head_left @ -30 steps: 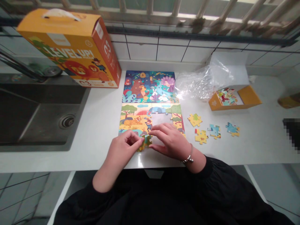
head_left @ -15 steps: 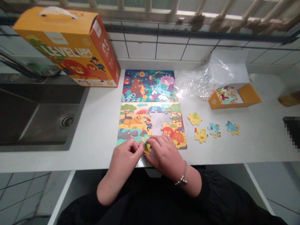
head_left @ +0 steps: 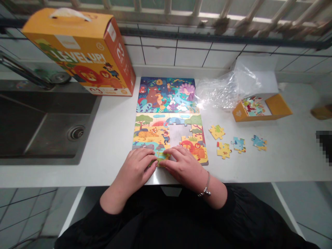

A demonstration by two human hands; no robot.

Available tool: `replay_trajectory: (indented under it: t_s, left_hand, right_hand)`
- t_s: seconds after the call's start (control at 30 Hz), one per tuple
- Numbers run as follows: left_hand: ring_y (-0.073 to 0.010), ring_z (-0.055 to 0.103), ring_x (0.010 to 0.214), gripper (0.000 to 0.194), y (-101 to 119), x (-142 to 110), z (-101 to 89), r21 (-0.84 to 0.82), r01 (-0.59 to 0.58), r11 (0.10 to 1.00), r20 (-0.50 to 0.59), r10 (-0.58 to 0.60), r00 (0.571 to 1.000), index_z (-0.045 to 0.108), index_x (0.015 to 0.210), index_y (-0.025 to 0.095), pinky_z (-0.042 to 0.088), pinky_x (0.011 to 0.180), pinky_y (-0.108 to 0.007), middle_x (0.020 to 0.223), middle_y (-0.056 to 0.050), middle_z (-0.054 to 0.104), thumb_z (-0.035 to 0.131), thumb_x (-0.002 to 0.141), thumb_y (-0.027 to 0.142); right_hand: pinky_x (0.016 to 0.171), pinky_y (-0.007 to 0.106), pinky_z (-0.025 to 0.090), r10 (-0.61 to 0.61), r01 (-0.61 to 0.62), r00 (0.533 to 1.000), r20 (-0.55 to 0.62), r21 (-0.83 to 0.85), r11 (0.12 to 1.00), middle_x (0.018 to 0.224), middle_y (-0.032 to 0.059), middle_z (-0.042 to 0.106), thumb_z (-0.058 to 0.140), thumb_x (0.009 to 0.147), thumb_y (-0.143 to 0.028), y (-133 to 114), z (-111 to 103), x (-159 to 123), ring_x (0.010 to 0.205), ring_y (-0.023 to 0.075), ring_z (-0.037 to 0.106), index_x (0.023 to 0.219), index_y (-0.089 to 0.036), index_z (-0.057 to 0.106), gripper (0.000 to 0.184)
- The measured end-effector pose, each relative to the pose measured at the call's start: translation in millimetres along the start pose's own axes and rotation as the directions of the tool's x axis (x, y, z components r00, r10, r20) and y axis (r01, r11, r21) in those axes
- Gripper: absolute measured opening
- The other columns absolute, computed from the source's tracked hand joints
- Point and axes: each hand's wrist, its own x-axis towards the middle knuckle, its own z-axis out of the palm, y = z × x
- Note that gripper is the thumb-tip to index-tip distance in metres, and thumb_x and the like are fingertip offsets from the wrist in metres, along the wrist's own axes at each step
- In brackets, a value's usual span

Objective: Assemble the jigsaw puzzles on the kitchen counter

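Observation:
A savanna jigsaw puzzle (head_left: 145, 133) lies on the counter, with a gap in its middle right. At its near edge sits a green and yellow puzzle piece (head_left: 163, 156), partly covered by fingers. My right hand (head_left: 185, 164) has thumb and fingertips closed about this piece. My left hand (head_left: 136, 167) rests over the lower left corner, fingers laid on the puzzle and thumb close to the piece. Loose to the right are a yellow piece with green (head_left: 217, 131), another yellow piece (head_left: 223, 150), a blue piece (head_left: 239, 144) and a second blue piece (head_left: 259, 142).
A joined night-forest puzzle (head_left: 166, 95) borders the savanna one. Clear plastic wrap (head_left: 220, 91) lies beside an open orange box (head_left: 261, 114) containing more pieces. A large orange puzzle box (head_left: 85, 55) stands back left, next to a sink (head_left: 85, 128).
The piece has gone from raised and tilted between both hands to lying flat at the puzzle's near edge. My left hand's fingers have spread from a pinch onto the puzzle.

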Motion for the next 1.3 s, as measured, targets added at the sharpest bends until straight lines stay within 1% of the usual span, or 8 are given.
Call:
replay_trajectory:
  t_s: [0.17, 0.3, 0.6, 0.77, 0.87, 1.03, 1.13, 1.3]
  left_hand:
    - [-0.0286, 0.076, 0.123, 0.015, -3, -3, -4.5, -0.028, -0.023, 0.999, 0.041, 0.024, 0.999, 0.077, 0.118, 0.023, 0.061, 0.107, -0.048, 0.129, -0.011, 0.081, 0.067, 0.107, 0.025]
    - [-0.0293, 0.075, 0.125, 0.017, -3, -2, -7.5, -0.016, -0.044, 0.999, 0.050, 0.044, 0.998, 0.078, 0.121, 0.024, 0.062, 0.107, -0.049, 0.129, -0.011, 0.081, 0.067, 0.108, 0.027]
    - [-0.0305, 0.075, 0.121, 0.012, -2, 0, -5.9, 0.066, -0.109, 0.992, 0.054, 0.105, 0.993, 0.079, 0.109, 0.023, 0.061, 0.102, -0.049, 0.127, -0.011, 0.080, 0.067, 0.109, 0.025]
    - [-0.0342, 0.070, 0.135, 0.017, 2, 2, -1.5, 0.048, -0.118, 0.992, 0.084, 0.114, 0.990, 0.076, 0.123, 0.022, 0.057, 0.112, -0.054, 0.139, -0.013, 0.078, 0.071, 0.108, 0.029]
    - [-0.0339, 0.069, 0.138, 0.022, 4, 3, 3.7, 0.028, -0.147, 0.989, 0.095, 0.144, 0.985, 0.074, 0.128, 0.023, 0.054, 0.119, -0.056, 0.148, -0.013, 0.075, 0.072, 0.108, 0.033]
    - [-0.0318, 0.069, 0.139, 0.019, 7, 8, 10.9, 0.026, -0.197, 0.980, 0.082, 0.195, 0.977, 0.073, 0.127, 0.022, 0.048, 0.127, -0.060, 0.150, -0.012, 0.074, 0.067, 0.111, 0.029]
    - [-0.0307, 0.071, 0.136, 0.017, 11, 13, 12.6, 0.030, -0.223, 0.974, 0.073, 0.220, 0.973, 0.074, 0.125, 0.021, 0.048, 0.127, -0.059, 0.145, -0.013, 0.076, 0.066, 0.111, 0.027]
    - [-0.0315, 0.072, 0.134, 0.016, 16, 20, 15.2, 0.026, -0.231, 0.973, 0.075, 0.228, 0.971, 0.075, 0.123, 0.020, 0.051, 0.124, -0.057, 0.144, -0.012, 0.077, 0.066, 0.109, 0.023]
  right_hand:
    - [0.116, 0.051, 0.053, -0.019, 0.019, 1.000, 0.006, 0.012, 1.000, 0.133, 0.0103, 0.074, 0.067, 0.112, -0.028, 2, 4, 0, 0.123, 0.0271, 0.064, 0.134, -0.031, 0.077, 0.025]
    - [0.120, 0.054, 0.053, -0.022, 0.022, 1.000, -0.001, -0.005, 1.000, 0.138, 0.0104, 0.075, 0.066, 0.112, -0.026, 1, 4, 0, 0.127, 0.0273, 0.066, 0.132, -0.030, 0.078, 0.023]
    - [0.126, 0.055, 0.052, -0.025, 0.026, 1.000, 0.018, -0.042, 0.999, 0.151, 0.0121, 0.073, 0.064, 0.111, -0.019, -5, 3, -7, 0.141, 0.0286, 0.065, 0.139, -0.024, 0.075, 0.030]
    - [0.124, 0.054, 0.054, -0.029, 0.030, 0.999, 0.012, -0.062, 0.998, 0.151, 0.0109, 0.074, 0.063, 0.112, -0.022, 0, -6, -16, 0.140, 0.0295, 0.066, 0.134, -0.023, 0.077, 0.026]
    - [0.120, 0.054, 0.056, 0.035, -0.038, 0.999, -0.040, -0.079, 0.996, 0.145, 0.0114, 0.077, 0.062, 0.112, -0.022, 14, -22, -27, 0.137, 0.0304, 0.067, 0.128, -0.023, 0.078, 0.023]
    - [0.111, 0.058, 0.060, 0.258, -0.273, 0.960, -0.108, -0.169, 0.947, 0.142, 0.0166, 0.075, 0.064, 0.111, -0.027, 56, -63, -65, 0.130, 0.0350, 0.070, 0.135, -0.021, 0.074, 0.027]
    - [0.113, 0.060, 0.059, 0.401, -0.409, 0.912, -0.084, -0.263, 0.874, 0.149, 0.0214, 0.071, 0.067, 0.109, -0.036, 83, -85, -94, 0.134, 0.0394, 0.069, 0.141, -0.016, 0.071, 0.038]
    - [0.108, 0.062, 0.060, 0.494, -0.473, 0.869, -0.020, -0.327, 0.818, 0.132, 0.0208, 0.080, 0.071, 0.103, -0.040, 105, -101, -126, 0.122, 0.0419, 0.073, 0.141, -0.014, 0.071, 0.046]
